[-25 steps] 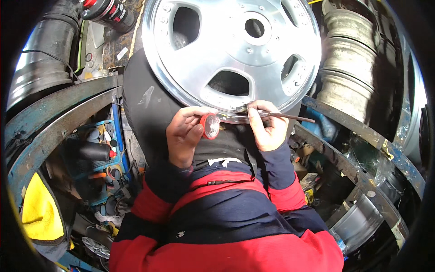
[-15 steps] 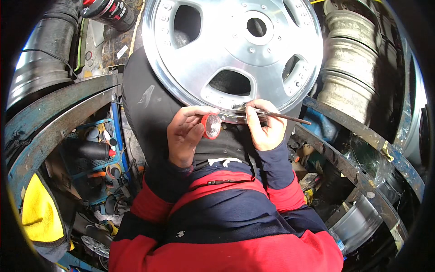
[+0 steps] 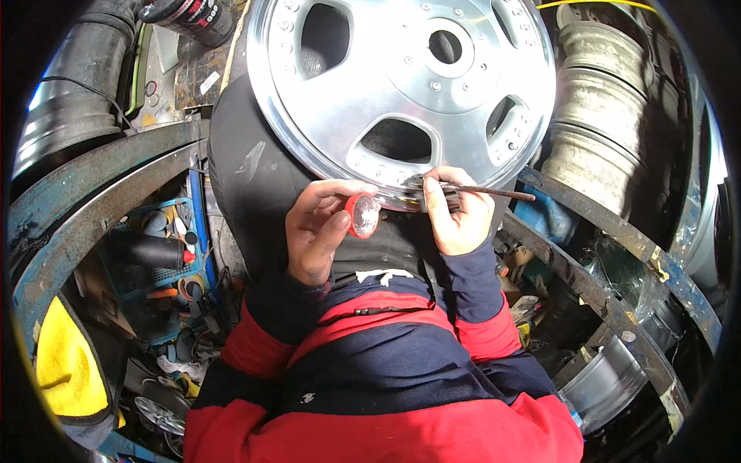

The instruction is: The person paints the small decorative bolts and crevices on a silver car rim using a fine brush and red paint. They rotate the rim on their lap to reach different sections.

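A shiny silver wheel rim (image 3: 370,81) with large openings and a bolted edge leans over my lap. My left hand (image 3: 312,239) pinches a small round red cap (image 3: 364,215), tilted so that greyish-white residue shows inside it. The cap is close to the rim's near lip. Held like a pen in my right hand (image 3: 463,216) is a thin brush (image 3: 498,192) with a brown handle pointing right. Its dark tip meets the wheel's near edge beside the small bolts, below the lower opening. My fingers partly hide that contact.
Rusty blue metal bars (image 3: 116,166) curve past both sides of me. On the left are a blue basket (image 3: 127,289) of bottles and a yellow cloth (image 3: 69,363). A black bottle (image 3: 193,21) stands at the far left; dull wheel barrels (image 3: 594,116) are stacked on the right.
The wheel sits slightly further right in view. My right hand and brush have shifted a little to the right along its edge; my left hand keeps the red cap nearly in place.
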Demonstrator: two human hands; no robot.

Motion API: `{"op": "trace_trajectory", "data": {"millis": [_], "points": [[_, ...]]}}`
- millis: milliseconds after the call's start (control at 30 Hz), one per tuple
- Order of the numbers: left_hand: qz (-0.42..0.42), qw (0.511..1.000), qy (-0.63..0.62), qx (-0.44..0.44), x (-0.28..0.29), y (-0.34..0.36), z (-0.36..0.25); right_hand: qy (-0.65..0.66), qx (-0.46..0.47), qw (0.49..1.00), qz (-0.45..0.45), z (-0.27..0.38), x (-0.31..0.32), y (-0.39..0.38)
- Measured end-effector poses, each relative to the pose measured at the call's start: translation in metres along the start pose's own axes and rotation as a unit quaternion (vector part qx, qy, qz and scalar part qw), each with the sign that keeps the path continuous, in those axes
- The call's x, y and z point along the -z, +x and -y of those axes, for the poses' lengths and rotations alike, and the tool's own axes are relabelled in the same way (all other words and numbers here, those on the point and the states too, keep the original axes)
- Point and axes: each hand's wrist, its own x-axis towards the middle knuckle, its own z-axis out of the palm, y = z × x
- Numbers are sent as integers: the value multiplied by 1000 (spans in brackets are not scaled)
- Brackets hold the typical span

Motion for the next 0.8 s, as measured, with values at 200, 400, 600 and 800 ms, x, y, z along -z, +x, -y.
{"op": "trace_trajectory", "data": {"millis": [200,400,600,800], "points": [[2,1000,1,6,0,0,-1,-3,14,1000,1,-3,2,-1],[6,1000,-3,17,1,-1,-1,19,-2,1000,12,3,2,-1],[7,1000,2,15,1,0,-2,19,9,1000,15,2,2,-2],[1,1000,4,14,0,-1,-3,20,22,1000,9,-1,0,-1]]}}
